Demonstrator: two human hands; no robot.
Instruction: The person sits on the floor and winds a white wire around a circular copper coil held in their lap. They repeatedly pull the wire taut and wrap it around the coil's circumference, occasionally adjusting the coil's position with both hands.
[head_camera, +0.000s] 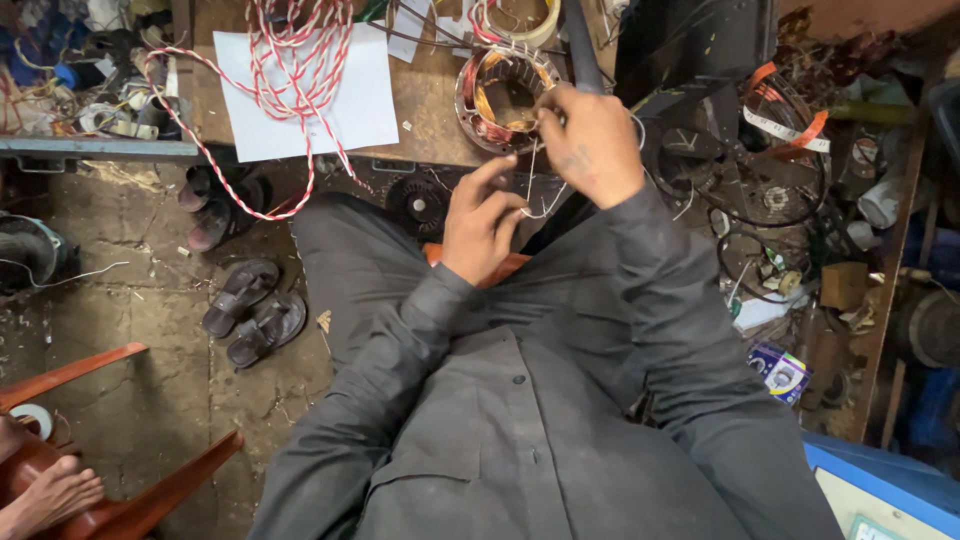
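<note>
The motor stator (503, 98) sits on the workbench (425, 110), right of paper (305, 95); sandals (252, 312) probably below.

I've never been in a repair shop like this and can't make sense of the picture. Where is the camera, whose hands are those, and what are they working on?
The camera sits on the person's head and looks straight down, so you see their own grey-clad lap and arms. Both are bare hands. The right hand rests on a round motor stator, a metal ring wound with copper wire, at the edge of a wooden workbench. The left hand pinches a thin white thread that runs up toward the stator. On the bench also lie a white paper sheet and a red-and-white twisted cord. Sandals lie on the dirt floor to the left, and fan parts and wires clutter the right. The foot at the lower left belongs to another person.
</note>
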